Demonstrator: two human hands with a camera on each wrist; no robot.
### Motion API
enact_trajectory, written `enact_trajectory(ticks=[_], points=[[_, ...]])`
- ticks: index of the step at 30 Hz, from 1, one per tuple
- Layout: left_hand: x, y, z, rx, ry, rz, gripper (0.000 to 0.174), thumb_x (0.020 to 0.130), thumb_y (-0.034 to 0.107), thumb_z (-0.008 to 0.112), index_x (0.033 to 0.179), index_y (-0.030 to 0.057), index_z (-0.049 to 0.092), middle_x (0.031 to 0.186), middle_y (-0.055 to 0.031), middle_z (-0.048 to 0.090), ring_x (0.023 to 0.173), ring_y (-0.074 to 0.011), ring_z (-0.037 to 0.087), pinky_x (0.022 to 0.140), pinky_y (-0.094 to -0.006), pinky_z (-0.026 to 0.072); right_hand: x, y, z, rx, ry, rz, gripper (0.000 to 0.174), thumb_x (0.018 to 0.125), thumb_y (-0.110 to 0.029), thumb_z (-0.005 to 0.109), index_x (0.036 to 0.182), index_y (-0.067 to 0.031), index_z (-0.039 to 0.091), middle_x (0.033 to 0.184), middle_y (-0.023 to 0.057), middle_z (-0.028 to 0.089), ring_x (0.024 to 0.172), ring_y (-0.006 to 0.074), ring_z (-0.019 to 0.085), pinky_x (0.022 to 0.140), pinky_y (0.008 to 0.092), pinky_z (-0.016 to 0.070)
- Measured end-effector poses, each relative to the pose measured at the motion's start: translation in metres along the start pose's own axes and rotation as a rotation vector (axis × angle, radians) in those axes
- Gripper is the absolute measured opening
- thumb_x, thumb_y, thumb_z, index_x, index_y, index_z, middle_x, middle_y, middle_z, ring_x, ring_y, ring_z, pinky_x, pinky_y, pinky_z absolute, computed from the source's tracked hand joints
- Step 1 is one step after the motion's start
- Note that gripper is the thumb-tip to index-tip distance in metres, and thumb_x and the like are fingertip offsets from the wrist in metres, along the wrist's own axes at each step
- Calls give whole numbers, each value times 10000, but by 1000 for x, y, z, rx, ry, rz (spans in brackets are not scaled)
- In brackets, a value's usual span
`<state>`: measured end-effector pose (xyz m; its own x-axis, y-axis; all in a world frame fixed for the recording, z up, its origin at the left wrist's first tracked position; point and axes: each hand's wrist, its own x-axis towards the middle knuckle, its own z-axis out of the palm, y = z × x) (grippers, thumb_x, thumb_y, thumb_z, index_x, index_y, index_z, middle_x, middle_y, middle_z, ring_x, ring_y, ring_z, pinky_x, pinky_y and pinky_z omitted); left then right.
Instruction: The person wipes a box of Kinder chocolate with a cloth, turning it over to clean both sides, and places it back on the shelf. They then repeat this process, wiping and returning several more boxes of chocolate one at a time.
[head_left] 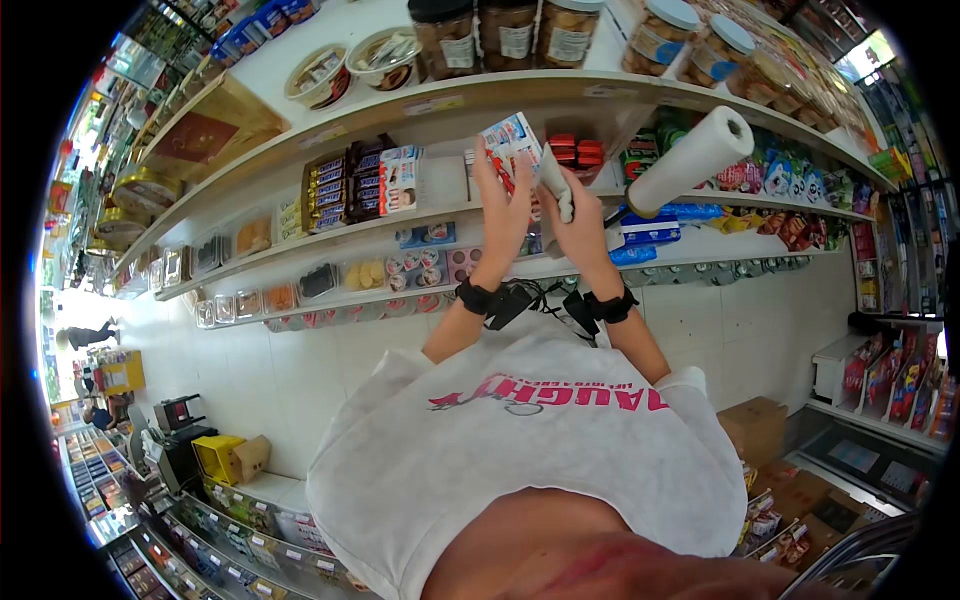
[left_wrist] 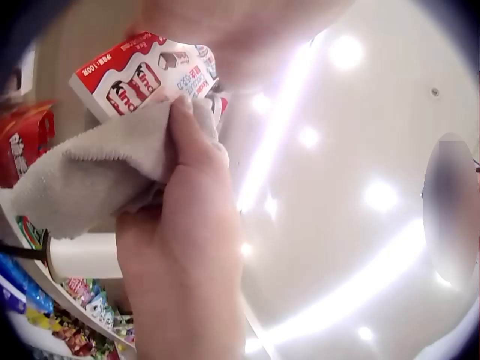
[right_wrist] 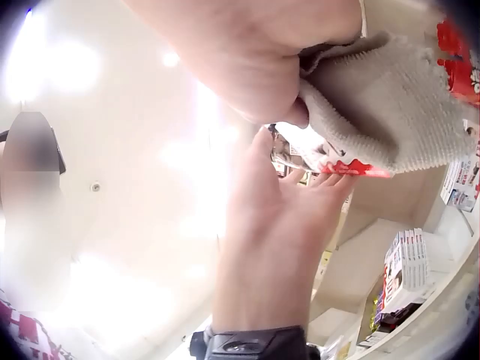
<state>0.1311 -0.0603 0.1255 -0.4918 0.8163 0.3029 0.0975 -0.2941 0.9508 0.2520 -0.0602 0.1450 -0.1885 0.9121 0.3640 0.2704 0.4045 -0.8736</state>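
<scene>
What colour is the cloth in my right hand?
Plain light grey, leaning beige; the cloth shows best in the right wrist view.

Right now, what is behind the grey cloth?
Part of the Kinder box, held in the left hand, shows past the edge of the grey cloth. Whatever the cloth covers, including the rest of the box's printed face, can't be seen.

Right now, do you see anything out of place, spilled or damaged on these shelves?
Nothing looks spilled or damaged. Only the grey cloth seems unusual among sweets, but the right hand holds it against the Kinder box in the left hand.
</scene>
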Motion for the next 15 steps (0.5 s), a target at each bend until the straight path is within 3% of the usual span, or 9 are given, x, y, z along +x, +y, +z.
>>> enact_trajectory(ticks=[1, 2, 3, 5, 6, 10, 13, 14, 15], points=[[-3, -5, 6, 51, -58, 9, 666, 1062, 354, 521, 1535, -36, 262, 1496, -209, 349, 1232, -250, 513, 1044, -325, 406, -4, -2, -7, -9, 6, -25, 353, 971, -161, 661, 1253, 41, 596, 937, 185, 735, 800, 148, 662, 755, 323, 533], [-5, -11, 9, -101, -137, -133, 655, 1069, 441, 446, 1519, -18, 319, 1453, -168, 409, 1226, -223, 512, 1049, -311, 398, -10, -4, -18, 33, -151, 138, 412, 993, -162, 620, 1348, 36, 551, 1159, 207, 707, 1038, 203, 676, 913, 327, 504], [-6, -11, 12, -242, -195, -286, 679, 1076, 528, 371, 1502, 0, 376, 1410, -127, 469, 1221, -195, 511, 1054, -296, 390, -17, -3, -21, 59, -144, 80, 443, 1001, -167, 605, 1389, 28, 516, 1258, 209, 650, 1151, 223, 613, 983, 333, 454], [-13, -15, 21, -524, -339, -553, 705, 1085, 537, 330, 1541, 0, 321, 1467, -128, 438, 1295, -226, 468, 1122, -308, 322, -25, 3, -21, 112, -130, -40, 507, 1018, -177, 575, 1472, 12, 448, 1456, 214, 534, 1377, 264, 488, 1123, 346, 355], [-20, 19, 28, -529, -348, -534, 740, 1071, 584, 316, 1545, 15, 334, 1430, -112, 489, 1313, -192, 457, 1125, -301, 328, -24, 1, -31, 195, -225, 6, 566, 1042, -179, 522, 1551, -12, 338, 1629, 178, 301, 1531, 281, 222, 1219, 370, 172], [-42, 17, 53, -469, -352, -587, 741, 1064, 589, 343, 1527, 11, 375, 1424, -114, 506, 1316, -175, 459, 1097, -297, 369, -14, 24, -56, 49, -123, -148, 610, 1025, -210, 553, 1555, -13, 323, 1628, 221, 271, 1531, 343, 212, 1217, 396, 201], [-53, 22, 66, -366, -447, -705, 714, 1063, 565, 385, 1504, 3, 409, 1400, -114, 524, 1306, -174, 464, 1071, -292, 388, -8, 46, -75, 41, -44, -77, 598, 1029, -244, 554, 1537, -5, 345, 1598, 236, 319, 1515, 359, 246, 1214, 400, 218], [-57, 5, 65, -283, -510, -711, 690, 1064, 546, 407, 1487, 2, 430, 1377, -106, 538, 1281, -165, 480, 1053, -286, 398, -9, 59, -76, 49, 37, -9, 526, 1026, -263, 559, 1459, 15, 451, 1495, 249, 444, 1424, 384, 387, 1177, 406, 288], [-57, 5, 69, -199, -570, -713, 665, 1065, 528, 429, 1471, 1, 451, 1354, -99, 552, 1256, -157, 495, 1035, -280, 408, -10, 66, -82, 37, 34, 14, 498, 1022, -261, 566, 1425, 21, 483, 1445, 245, 480, 1373, 385, 431, 1152, 407, 315]])
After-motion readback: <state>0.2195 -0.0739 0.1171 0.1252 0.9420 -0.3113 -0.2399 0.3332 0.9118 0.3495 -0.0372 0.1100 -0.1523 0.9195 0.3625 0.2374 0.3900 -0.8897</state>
